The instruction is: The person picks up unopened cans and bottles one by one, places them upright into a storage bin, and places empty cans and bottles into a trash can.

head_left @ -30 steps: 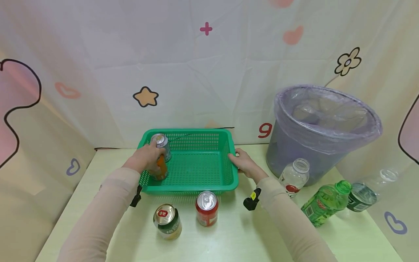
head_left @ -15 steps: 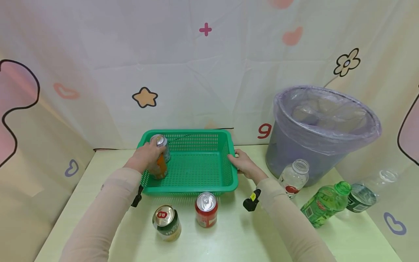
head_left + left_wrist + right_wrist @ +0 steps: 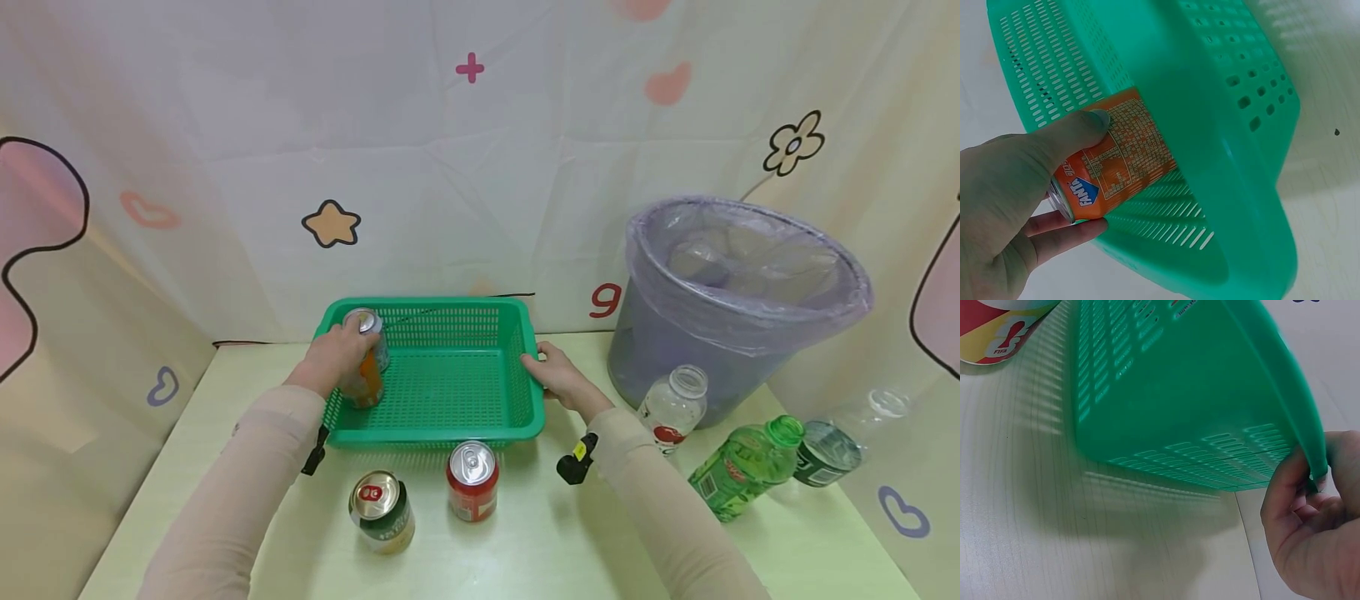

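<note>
Two hands: the left hand (image 3: 336,357), clamped round an orange can (image 3: 1125,153) — FANTA, plus small print — inside the basket (image 3: 438,434), beside a silver can (image 3: 382,348); the right hand (image 3: 564,377) pinches the rim. Probably placing it; next calls for loosening the left fingers. Outside stand a red can (image 3: 473,493) — FIFA legible — and a green can (image 3: 393,523).

Basket (image 3: 442,435): on table (image 3: 555,542), before curtain (image 3: 450,167).
Inside basket: Fanta can (image 3: 1125,147) at left end, second can (image 3: 382,337) just behind.
Before basket: left-front can (image 3: 384,515); right-front can (image 3: 472,483), nearer rim.
Bin (image 3: 660,350): right of basket.
Before bin, running rightward: inner bottle (image 3: 671,410), middle bottle (image 3: 750,467), outer bottle (image 3: 831,450).
Hands: left hand (image 3: 337,356) on Fanta can, right hand (image 3: 562,379) on basket's right rim.
</note>
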### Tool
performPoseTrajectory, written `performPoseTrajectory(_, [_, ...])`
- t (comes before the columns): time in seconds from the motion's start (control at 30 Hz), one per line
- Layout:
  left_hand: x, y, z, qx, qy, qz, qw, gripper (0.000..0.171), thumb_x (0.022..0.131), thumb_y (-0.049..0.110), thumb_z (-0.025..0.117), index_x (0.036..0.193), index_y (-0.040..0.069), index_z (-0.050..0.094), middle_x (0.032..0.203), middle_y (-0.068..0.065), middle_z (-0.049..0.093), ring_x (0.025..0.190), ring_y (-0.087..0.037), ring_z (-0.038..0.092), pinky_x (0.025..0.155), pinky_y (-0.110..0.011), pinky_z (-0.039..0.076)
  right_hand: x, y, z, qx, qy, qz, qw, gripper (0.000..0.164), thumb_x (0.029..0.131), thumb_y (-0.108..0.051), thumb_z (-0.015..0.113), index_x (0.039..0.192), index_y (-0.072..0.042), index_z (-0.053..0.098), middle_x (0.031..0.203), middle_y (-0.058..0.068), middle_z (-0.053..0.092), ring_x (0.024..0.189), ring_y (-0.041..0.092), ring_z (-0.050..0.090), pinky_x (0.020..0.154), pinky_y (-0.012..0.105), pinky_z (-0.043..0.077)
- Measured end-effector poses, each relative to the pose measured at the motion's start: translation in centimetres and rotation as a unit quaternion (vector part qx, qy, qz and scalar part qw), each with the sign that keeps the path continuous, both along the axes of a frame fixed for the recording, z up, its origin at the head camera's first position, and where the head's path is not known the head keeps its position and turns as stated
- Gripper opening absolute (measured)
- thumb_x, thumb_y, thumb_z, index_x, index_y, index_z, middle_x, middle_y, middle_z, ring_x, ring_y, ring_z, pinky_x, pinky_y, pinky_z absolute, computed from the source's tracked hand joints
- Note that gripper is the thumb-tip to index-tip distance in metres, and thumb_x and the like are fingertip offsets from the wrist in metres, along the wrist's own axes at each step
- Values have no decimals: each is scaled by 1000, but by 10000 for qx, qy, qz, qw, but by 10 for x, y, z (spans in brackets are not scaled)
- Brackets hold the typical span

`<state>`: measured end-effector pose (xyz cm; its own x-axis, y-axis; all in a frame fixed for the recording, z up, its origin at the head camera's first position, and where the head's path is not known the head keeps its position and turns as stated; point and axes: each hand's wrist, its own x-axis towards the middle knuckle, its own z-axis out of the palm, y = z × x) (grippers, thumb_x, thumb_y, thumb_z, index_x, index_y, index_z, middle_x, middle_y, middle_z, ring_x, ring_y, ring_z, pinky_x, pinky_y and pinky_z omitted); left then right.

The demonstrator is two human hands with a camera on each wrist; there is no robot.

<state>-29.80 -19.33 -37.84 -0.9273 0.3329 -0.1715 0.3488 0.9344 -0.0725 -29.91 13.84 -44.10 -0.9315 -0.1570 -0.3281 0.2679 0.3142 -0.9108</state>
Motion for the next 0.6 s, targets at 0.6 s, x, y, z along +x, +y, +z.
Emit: performPoseTrajectory(0.6, [0, 0, 0, -65, 28, -25, 10000, 63, 71, 26, 78, 124, 11, 47, 125, -26, 35, 98, -41, 47, 72, -51, 49, 0, 0, -1, -24, 48, 4, 10000, 35, 98, -24, 43, 126, -5, 36, 116, 22, 55, 87, 21, 64, 70, 35, 55])
